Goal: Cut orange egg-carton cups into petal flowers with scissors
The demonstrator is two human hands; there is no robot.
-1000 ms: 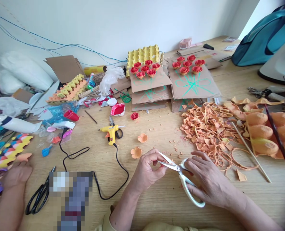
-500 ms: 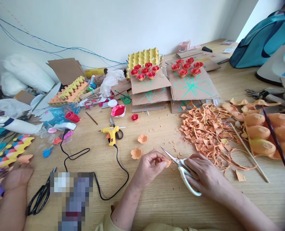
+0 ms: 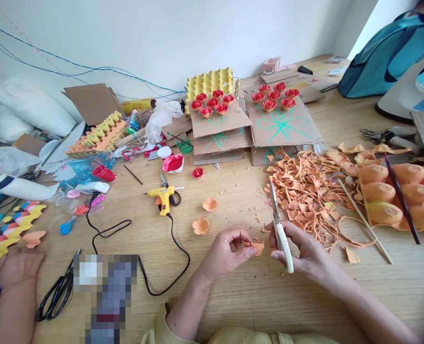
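My left hand (image 3: 232, 248) pinches a small orange egg-carton piece (image 3: 257, 248) between thumb and fingertips. A hand's width to the right, my right hand (image 3: 301, 246) is closed on white-handled scissors (image 3: 282, 239), whose blades point away from me, apart from the piece. Beyond my left hand lie two orange flower-shaped cups, one cup (image 3: 201, 226) nearer and another cup (image 3: 209, 204) farther off. A red paper-pulp rose (image 3: 198, 172) sits behind them. To the right spreads a heap of orange carton scraps (image 3: 298, 191).
A yellow glue gun (image 3: 164, 198) with a black cord lies left of centre by a dish of red paint (image 3: 173, 163). Cardboard sheets (image 3: 283, 126) carry red roses at the back. An orange egg tray (image 3: 380, 193) stands right. Another person's hand (image 3: 18, 267) rests far left near black scissors (image 3: 59, 291).
My right hand has turned the scissors from pointing left at the carton piece to pointing away from me, and drawn clear. My left hand has shifted slightly right, still with the piece.
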